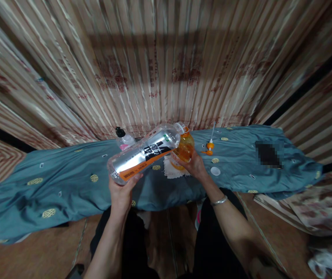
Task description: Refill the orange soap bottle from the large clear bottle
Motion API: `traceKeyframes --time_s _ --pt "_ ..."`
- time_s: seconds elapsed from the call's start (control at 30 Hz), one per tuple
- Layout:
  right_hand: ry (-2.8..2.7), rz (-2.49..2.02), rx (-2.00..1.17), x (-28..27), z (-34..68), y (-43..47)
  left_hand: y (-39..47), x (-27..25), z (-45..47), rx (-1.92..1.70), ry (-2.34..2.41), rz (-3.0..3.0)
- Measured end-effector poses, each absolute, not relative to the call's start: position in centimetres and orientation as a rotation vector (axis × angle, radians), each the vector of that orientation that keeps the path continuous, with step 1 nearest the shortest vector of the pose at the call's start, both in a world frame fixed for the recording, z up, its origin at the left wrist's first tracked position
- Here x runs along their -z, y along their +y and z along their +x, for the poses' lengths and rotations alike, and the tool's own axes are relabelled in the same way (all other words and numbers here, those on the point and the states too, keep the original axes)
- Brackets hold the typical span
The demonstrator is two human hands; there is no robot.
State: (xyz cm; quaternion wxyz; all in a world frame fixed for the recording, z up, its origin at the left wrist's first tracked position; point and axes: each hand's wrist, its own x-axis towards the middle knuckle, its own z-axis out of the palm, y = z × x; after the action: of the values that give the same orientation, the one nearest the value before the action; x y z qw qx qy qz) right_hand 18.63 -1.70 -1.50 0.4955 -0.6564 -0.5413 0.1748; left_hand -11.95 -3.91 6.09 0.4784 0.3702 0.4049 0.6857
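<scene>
My left hand (123, 190) is wrapped round the base of a large clear bottle (142, 155) with a silver, black and orange label. The bottle is tilted, its neck up and to the right, meeting the mouth of an orange see-through bottle (185, 147). My right hand (195, 163) is closed round the side of that orange bottle, which stands on a white cloth (172, 170). Whether liquid passes between the two mouths is too small to tell. To the right lies an orange pump head (209, 146) with a thin clear tube, and near it a white round cap (215, 171).
A clear bottle with a black pump top (120, 132) stands behind the large bottle. A blurred-out dark object (269, 154) lies at the right on the blue-green patterned cloth (75, 170). Striped curtains (154, 69) hang right behind the covered surface.
</scene>
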Motion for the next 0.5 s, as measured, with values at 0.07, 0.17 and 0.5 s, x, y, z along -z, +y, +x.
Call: traceKeyframes --time_s 0.07,0.17,0.5 --pt "-1.31 -1.595 -0.436 1.43 18.67 -1.74 -3.86 -6.08 -11.92 -1.673 0.991 0.893" --pt "-1.303 -1.59 -0.464 1.28 18.69 -1.88 -3.88 -6.23 -11.87 -1.68 0.988 0.886" --pt "-1.288 -1.623 -0.46 1.3 18.59 -1.77 -3.84 -5.84 -11.92 -1.679 1.006 0.913"
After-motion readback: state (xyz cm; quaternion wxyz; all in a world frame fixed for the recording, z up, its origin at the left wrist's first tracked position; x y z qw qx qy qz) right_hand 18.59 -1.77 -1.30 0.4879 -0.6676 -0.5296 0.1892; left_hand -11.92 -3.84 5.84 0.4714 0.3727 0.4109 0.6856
